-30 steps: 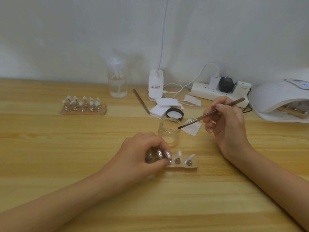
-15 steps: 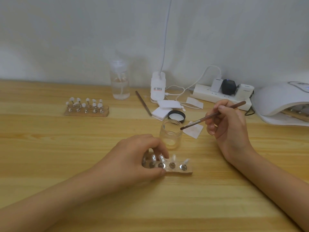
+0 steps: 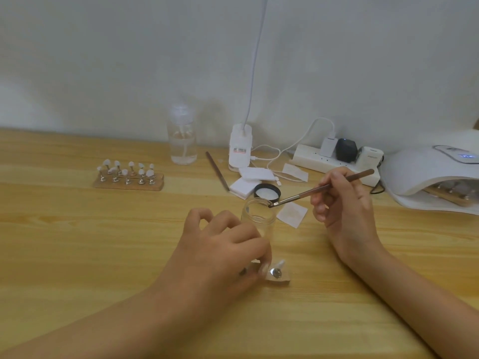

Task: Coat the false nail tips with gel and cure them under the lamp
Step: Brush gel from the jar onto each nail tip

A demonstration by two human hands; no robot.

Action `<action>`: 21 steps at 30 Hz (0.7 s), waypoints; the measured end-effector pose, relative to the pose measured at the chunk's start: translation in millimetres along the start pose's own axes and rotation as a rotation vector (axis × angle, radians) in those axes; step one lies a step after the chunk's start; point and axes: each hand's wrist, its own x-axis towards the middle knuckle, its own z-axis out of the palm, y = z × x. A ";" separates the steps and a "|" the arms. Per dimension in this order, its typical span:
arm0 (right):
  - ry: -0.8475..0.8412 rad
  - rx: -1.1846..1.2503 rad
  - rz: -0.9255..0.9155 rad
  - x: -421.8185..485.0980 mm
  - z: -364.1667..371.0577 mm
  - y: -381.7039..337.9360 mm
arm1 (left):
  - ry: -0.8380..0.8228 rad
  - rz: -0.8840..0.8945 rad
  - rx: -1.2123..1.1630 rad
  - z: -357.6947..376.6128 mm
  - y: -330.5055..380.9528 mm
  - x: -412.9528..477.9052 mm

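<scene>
Left hand (image 3: 223, 252) clamps the near tip stand (image 3: 281, 280); right hand (image 3: 344, 211) pinches the gel brush (image 3: 337, 183), bristles at the glass jar (image 3: 256, 218) rim. False nail tips (image 3: 280, 263) look light and flimsy, so grip the stand's base and never the tips.

Soft, rather dim light gives the wall (image 3: 103, 60) a grey-blue cast and the wooden table (image 3: 77, 242) a warm yellow. Shadows are faint: a pale smudge on the wall to the right of the clear bottle (image 3: 182, 141) and a soft dark edge under the left hand (image 3: 220, 250). That hand and the nail holder (image 3: 278, 277) it grips are smeared by blur. The brush (image 3: 305, 193) in the right hand (image 3: 344, 211) is sharper. A small blue light glows on the cure lamp (image 3: 425, 174). Wide-angle distortion bows the table's back edge.
</scene>
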 end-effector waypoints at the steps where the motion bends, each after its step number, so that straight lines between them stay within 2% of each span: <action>1: 0.000 -0.019 -0.006 -0.4 1.1 -1.0 | 0.024 0.034 0.021 -0.2 -0.2 -0.6; 5: -0.028 -0.156 -0.088 -2.3 8.2 -5.3 | 0.055 0.081 0.001 -7.8 -0.8 -3.3; 9: -0.117 -0.294 -0.207 -4.0 21.3 -10.8 | 0.016 -0.141 -0.412 -25.2 -15.7 12.9; 13: -0.222 -0.446 -0.224 -5.1 32.7 -7.3 | 0.060 -0.372 -0.751 -16.7 -43.4 30.0; 17: -0.245 -0.519 -0.225 -5.7 34.2 -0.3 | 0.048 -0.449 -0.849 1.4 -52.2 29.7; 21: -0.260 -0.519 -0.210 -5.6 34.4 1.7 | 0.117 -0.470 -0.919 7.4 -57.2 30.1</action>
